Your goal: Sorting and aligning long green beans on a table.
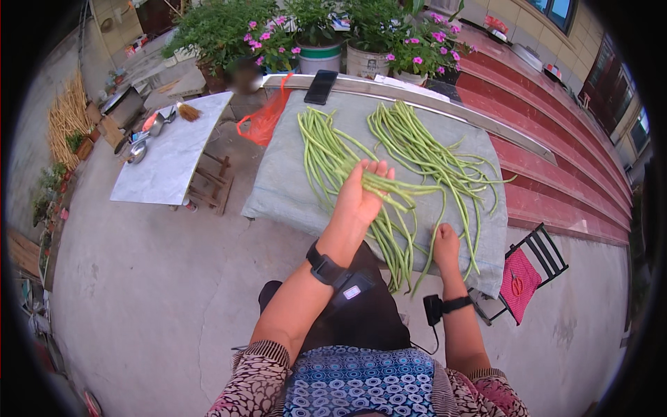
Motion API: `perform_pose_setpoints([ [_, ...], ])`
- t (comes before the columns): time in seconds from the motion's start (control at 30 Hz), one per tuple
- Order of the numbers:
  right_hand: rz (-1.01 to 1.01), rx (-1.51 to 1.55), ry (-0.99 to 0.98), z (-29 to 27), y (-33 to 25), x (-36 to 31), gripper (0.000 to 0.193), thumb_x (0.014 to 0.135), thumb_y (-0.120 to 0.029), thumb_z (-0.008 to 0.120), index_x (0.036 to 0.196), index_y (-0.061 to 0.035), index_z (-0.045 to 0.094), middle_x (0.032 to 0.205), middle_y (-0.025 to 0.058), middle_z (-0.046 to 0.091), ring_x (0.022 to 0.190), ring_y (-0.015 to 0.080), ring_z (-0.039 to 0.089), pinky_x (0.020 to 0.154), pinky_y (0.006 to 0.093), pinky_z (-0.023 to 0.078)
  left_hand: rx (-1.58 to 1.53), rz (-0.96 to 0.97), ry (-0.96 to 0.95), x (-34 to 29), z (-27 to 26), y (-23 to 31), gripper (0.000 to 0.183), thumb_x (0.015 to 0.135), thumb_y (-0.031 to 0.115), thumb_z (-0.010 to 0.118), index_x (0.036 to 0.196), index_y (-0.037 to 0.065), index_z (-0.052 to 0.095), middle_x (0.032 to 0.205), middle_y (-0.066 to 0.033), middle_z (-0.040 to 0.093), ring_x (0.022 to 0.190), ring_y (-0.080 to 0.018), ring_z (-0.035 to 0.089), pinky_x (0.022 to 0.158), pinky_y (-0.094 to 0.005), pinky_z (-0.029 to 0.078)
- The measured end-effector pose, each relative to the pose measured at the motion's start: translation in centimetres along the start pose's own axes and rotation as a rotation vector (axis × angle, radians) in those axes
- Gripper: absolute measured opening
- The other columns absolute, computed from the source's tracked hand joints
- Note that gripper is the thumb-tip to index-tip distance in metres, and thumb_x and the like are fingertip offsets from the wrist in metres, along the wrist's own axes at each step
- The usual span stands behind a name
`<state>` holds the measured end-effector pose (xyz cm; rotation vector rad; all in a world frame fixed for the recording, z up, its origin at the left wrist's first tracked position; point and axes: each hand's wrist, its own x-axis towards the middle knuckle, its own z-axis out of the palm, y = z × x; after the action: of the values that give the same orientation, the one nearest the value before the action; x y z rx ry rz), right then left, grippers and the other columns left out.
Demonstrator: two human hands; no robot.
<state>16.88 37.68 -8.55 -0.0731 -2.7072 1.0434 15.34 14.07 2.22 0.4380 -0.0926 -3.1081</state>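
My left hand [363, 193] is closed round a small bunch of green long beans [401, 186], lifted over the middle of the cloth-covered table [281, 182]. Their ends stick out to the right, and one bean curves down toward my right hand [447, 244]. The right hand is closed at the table's near edge with that bean at its fingers; the fingertips are partly hidden. A pile of long beans [314, 142] spreads on the left under my left hand. Another pile of long beans [406, 139] lies to the right, its ends fanned toward me.
A black phone [322, 87] lies at the table's back left, by a red plastic bag [267, 118]. Potted flowers [424, 52] stand behind. Red steps [549, 146] rise to the right. A folding chair [524, 267] holds red-handled scissors [516, 284]. A white table [163, 163] stands left.
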Motion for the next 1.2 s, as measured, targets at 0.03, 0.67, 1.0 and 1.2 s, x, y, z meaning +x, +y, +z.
perform_pose_setpoints([
  [0.03,-0.007,0.002,-0.005,-0.5,0.2,0.3,0.022,0.086,-0.024,0.053,0.078,-0.0040,0.056,0.062,0.0109,0.059,0.059,0.0274,0.058,0.059,0.0395,0.044,0.003,0.016,0.052,0.8,-1.1,0.8,0.015,0.096,0.018,0.043,0.092,0.005,0.050,0.089,-0.0058,0.057,0.088,-0.0223,0.059,0.090,-0.0467,0.046],
  [0.67,-0.318,-0.311,-0.328,9.0,-11.7,13.3,0.032,0.075,-0.025,0.063,0.102,-0.0086,0.056,0.097,0.0159,0.061,0.089,0.0329,0.060,0.072,0.0431,0.048,0.301,0.068,0.281,2.3,-4.5,1.8,0.014,0.094,0.020,0.048,0.100,0.007,0.049,0.094,-0.0077,0.052,0.089,-0.0222,0.055,0.082,-0.0388,0.047],
  [1.0,-0.208,0.468,-0.433,-1.5,-11.4,5.5,0.032,0.074,-0.004,0.061,0.106,-0.0073,0.061,0.084,0.0039,0.047,0.065,0.0102,0.048,0.061,0.0258,0.043,0.355,-0.016,0.363,3.0,-4.7,2.4,0.036,0.096,0.020,0.043,0.128,0.005,0.036,0.122,-0.0147,0.046,0.107,-0.0289,0.052,0.093,-0.0421,0.043],
  [1.2,-0.337,0.295,-0.315,-2.8,-11.8,0.8,0.028,0.075,-0.004,0.062,0.102,-0.0094,0.062,0.088,0.0048,0.049,0.063,0.0123,0.043,0.061,0.0263,0.040,0.244,0.155,0.194,2.6,-4.5,2.4,0.048,0.098,0.016,0.034,0.141,0.004,0.015,0.133,-0.0182,0.038,0.113,-0.0332,0.049,0.097,-0.0454,0.039],
])
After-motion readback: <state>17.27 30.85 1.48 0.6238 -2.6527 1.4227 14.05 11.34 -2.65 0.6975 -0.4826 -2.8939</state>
